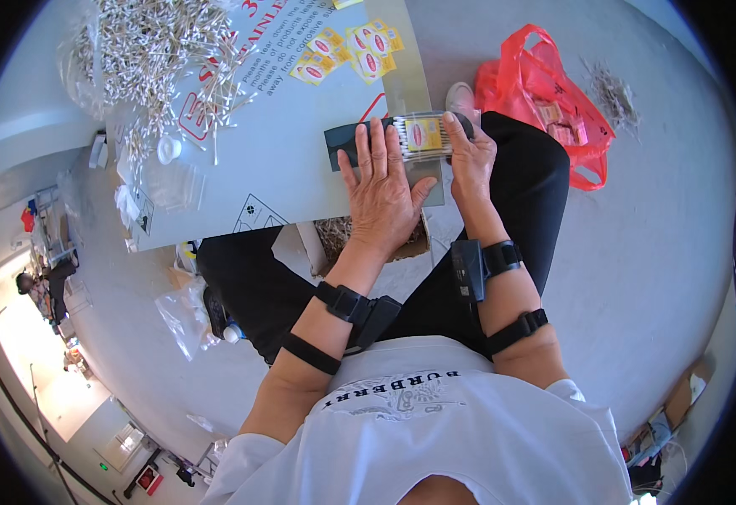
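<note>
My right hand [471,164] grips the right end of a transparent pack of cotton swabs [423,135], thumb on top and the other fingers mostly hidden beneath. A yellow and white card with a red oval shows in the pack's middle. My left hand [382,198] lies flat, palm down, its fingers stretched across a dark green-black strip [344,139] near the table's right edge. Those fingertips are just left of the pack; whether they touch it I cannot tell. Loose yellow and white cards [372,50] lie in two groups farther back on the table.
A large heap of loose cotton swabs [162,59] covers the table's [275,151] far left. Near it are a white round lid [168,150] and transparent plastic cases [174,185]. A red plastic bag [511,76] holds pink packs on the floor, right. An open carton [309,248] sits between my legs.
</note>
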The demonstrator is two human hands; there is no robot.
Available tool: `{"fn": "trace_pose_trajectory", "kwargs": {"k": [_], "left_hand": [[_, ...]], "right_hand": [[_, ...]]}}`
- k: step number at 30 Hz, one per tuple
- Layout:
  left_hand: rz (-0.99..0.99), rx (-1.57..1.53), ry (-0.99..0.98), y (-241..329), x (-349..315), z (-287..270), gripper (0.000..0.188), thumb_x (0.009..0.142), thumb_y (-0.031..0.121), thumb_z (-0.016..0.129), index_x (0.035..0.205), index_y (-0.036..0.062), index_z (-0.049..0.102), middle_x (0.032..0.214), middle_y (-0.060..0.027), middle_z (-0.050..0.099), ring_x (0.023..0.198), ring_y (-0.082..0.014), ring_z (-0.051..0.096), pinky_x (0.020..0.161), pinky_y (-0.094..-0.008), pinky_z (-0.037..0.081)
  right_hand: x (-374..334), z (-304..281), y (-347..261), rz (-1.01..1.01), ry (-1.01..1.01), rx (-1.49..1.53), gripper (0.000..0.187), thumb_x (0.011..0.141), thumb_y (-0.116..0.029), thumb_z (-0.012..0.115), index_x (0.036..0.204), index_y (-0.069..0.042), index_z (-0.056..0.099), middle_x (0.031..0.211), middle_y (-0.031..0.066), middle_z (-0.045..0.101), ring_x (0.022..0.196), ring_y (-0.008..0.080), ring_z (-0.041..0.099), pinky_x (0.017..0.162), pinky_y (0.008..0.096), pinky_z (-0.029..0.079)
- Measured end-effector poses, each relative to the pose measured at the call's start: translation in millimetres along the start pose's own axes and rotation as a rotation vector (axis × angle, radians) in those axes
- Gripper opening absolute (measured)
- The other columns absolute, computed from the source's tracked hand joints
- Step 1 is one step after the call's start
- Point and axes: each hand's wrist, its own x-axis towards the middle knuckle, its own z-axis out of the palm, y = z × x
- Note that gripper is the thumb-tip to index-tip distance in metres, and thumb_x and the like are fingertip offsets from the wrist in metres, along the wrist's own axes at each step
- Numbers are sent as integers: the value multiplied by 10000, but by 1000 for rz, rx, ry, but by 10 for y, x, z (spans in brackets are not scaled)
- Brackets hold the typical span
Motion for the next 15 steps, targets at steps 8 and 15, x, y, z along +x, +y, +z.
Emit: {"fn": "trace_pose_trajectory", "kwargs": {"k": [8, 15], "left_hand": [[3, -28, 60, -53, 78, -55, 826, 890, 469, 591, 1520, 67, 240, 1588, -197, 156, 1470, -402, 94, 1128, -627, 82], [-157, -46, 515, -903, 146, -164, 588, 827, 214, 680, 1346, 46, 461, 1390, -202, 435, 1307, -414, 368, 1080, -545, 273]], "right_hand": [[14, 1, 6, 0, -16, 84, 132, 884, -153, 726, 896, -21, 731, 769, -39, 643, 685, 50, 551, 652, 212, 445], [148, -255, -50, -465, 237, -240, 242, 938, -195, 661, 1054, 14, 629, 907, 25, 605, 784, 91, 518, 703, 231, 438]]}}
